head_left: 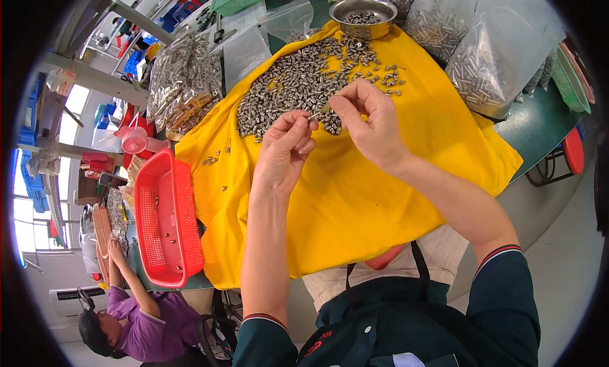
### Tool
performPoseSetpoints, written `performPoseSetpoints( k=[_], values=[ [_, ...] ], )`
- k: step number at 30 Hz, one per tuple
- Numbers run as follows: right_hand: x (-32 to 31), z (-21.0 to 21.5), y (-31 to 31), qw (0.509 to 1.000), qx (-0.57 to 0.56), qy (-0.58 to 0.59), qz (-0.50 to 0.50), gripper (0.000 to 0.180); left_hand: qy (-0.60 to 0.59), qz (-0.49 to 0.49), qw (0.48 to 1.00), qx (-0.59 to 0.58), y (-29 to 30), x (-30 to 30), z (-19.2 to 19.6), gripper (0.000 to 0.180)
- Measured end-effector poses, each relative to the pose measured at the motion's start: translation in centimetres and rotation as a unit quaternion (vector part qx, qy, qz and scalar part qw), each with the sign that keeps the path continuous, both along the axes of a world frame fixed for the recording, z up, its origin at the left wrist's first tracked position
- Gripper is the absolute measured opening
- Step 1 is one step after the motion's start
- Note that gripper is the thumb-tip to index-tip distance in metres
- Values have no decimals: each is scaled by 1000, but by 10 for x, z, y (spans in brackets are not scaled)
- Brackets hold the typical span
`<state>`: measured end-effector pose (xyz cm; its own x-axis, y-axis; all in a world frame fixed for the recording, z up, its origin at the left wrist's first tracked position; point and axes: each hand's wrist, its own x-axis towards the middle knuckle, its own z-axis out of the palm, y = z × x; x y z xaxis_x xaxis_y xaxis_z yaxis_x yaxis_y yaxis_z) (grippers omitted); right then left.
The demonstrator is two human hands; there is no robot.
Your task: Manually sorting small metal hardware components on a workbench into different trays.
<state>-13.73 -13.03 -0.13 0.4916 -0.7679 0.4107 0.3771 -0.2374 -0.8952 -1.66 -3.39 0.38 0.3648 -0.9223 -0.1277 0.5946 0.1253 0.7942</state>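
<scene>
A red basket (166,221) sits at the left edge of the yellow cloth (355,202). A small metal pin (315,115) is pinched between the left hand (283,152) and right hand (368,123), fingers closed on it, just before the pile of pins (298,85). With so slight a grip, it could be dropped into the pile.

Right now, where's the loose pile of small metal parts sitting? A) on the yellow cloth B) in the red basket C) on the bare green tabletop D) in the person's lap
A: the pile of small metal parts lies spread on the yellow cloth, just beyond the left hand and right hand, which meet over a single small piece; the red basket sits off to the left.
</scene>
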Motion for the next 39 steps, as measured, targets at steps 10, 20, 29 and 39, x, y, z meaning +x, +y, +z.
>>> performPoseSetpoints(
  k=[10,20,29,39],
  values=[
    [-4,12,-7,994,83,-60,-42,13,3,4,1000,13,3,5,-3,12],
    [-4,4,-5,997,-63,-16,-34,11,33,-24,999,14,1,-2,3,9],
    [0,1,-3,995,-94,-13,-33,11,62,-40,997,1,2,-1,1,8],
    [2,-3,-1,994,-102,-2,-28,12,-8,-17,1000,10,3,0,0,7]
  ],
)
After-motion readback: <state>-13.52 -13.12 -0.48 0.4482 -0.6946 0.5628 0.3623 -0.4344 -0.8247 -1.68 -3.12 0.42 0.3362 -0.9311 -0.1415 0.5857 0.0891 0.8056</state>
